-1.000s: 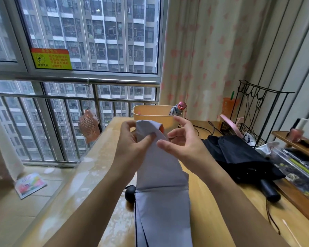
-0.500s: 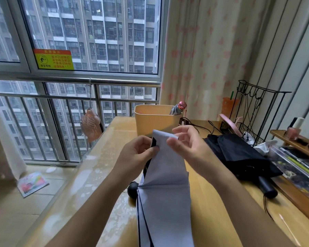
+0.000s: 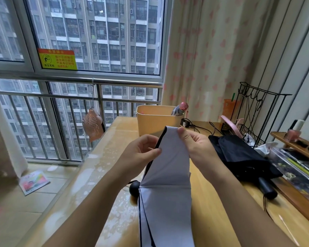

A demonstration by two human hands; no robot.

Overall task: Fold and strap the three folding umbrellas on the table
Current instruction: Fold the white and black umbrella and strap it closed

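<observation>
**Flattening a canopy panel before the roll**

Behind the wooden table point(image 3: 212, 202), tower blocks fill the window and a dotted curtain hangs to the right. Both hands are raised over the table, each pinching the top edge of the pale lavender umbrella point(image 3: 168, 175). The left hand point(image 3: 141, 154) grips the dark-trimmed left side of the panel with its thumb on the face of the fabric. The right hand point(image 3: 196, 145) nips the upper right corner between thumb and fingers. The rest of the canopy hangs down toward the person. Its black round handle point(image 3: 134, 188) rests on the table just left of the fabric.

This looks like the pleating stage: one panel is being pulled flat so the folds lie evenly. To do it well, keep the top edge taut between the two hands, line the dark trim up with the fold beneath, and smooth each panel the same way round before wrapping. Loose or crossed pleats would likely make the roll too fat for the strap.

A black umbrella point(image 3: 242, 157) lies crumpled on the table to the right, seemingly not yet strapped. Something with a pink tip point(image 3: 180, 108), possibly the third umbrella, stands in the beige bin point(image 3: 153, 120).
</observation>
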